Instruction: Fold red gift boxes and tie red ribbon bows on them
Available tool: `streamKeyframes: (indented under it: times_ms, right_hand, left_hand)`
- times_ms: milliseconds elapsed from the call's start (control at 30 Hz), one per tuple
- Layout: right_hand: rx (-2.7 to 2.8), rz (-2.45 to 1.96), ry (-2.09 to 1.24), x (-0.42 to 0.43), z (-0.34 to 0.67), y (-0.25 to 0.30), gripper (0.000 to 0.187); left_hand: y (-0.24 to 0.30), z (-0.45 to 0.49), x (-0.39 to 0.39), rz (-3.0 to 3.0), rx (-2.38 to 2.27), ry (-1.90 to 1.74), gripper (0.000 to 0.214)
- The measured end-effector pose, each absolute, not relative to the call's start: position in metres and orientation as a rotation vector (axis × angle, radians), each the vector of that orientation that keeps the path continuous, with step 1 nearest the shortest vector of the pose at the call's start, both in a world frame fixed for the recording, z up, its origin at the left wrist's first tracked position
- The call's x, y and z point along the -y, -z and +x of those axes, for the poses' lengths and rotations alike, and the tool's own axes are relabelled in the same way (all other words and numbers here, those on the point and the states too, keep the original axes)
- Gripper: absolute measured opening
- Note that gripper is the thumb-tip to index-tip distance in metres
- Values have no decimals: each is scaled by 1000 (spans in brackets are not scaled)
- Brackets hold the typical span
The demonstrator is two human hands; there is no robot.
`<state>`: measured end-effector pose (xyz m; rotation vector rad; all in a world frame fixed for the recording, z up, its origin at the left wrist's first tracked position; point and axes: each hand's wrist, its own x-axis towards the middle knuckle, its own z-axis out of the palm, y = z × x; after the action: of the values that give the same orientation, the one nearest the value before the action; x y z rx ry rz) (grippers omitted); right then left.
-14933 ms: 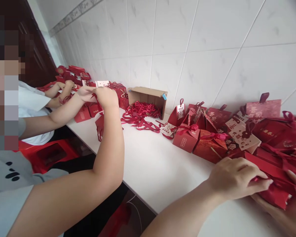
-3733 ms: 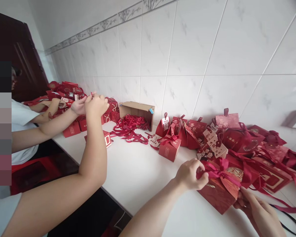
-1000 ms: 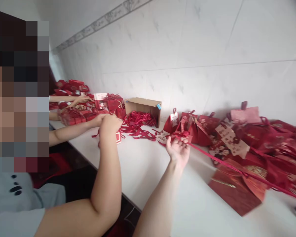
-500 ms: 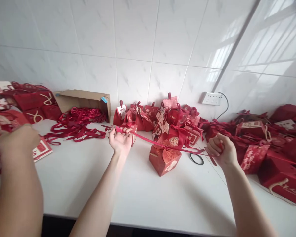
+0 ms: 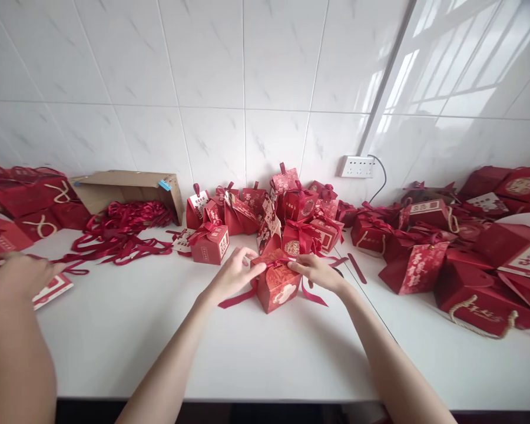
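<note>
A red gift box (image 5: 277, 288) with a pale gold print stands on the white table in front of me. A dark red ribbon (image 5: 238, 299) crosses its top, tied at the middle, its tails hanging down on both sides. My left hand (image 5: 235, 274) is closed at the left of the knot, thumb and fingers pinching the ribbon. From the right, my right hand (image 5: 320, 272) pinches it too, close against the box top. The fingertips partly cover the loops. A dark ring (image 5: 338, 272) lies partly hidden behind my right wrist.
Behind stand several tied red boxes, a nearer one (image 5: 209, 250) to the left. A cardboard box (image 5: 128, 178) spills loose ribbons (image 5: 115, 244). More red boxes (image 5: 477, 294) crowd the right. Another person's hand (image 5: 24, 277) works at far left. A power strip (image 5: 355, 166) is on the wall.
Both hands have come inward from a ribbon stretched wide between them to the box top. The ribbon's tails now hang beside the box. The view has shifted slightly to the right.
</note>
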<state>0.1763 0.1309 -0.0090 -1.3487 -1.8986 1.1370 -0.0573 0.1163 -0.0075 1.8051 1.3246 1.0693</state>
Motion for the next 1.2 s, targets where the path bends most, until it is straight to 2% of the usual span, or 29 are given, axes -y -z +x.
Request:
streamKeyframes:
  times_ms: [200,400,600,700,867,1033,1200]
  right_hand:
    - [1637,-965,-1452,-128,203,14,42]
    - [1301,-758,-1431,-122,203,-9,31]
    - [1179,-539,-1365,-123,172,-43,23]
    - [1133,-558,-1379,-120,162,-56,22]
    - [1272,-585,-1325,-109,152,-70,40]
    - [1332,-472,-1279,-103,138,-78,30]
    - [1345,-440,-1222,-99,135,-86,27]
  left_hand:
    - [23,-58,-106,1702,-1412,-890,43]
    - [28,-67,-100,1508,-1309,-768,40]
    - [26,-75,-101,1555,-1397,-1036,9]
    - [7,-95,-101,1538,-1356,-1087,12]
    - [-48,-101,-96,1455,-1132,-1193,21]
    - [-93,-51,-95,1225,-683,-1257,13]
    - [-110,-13,-94,1179,-624,-1288,21]
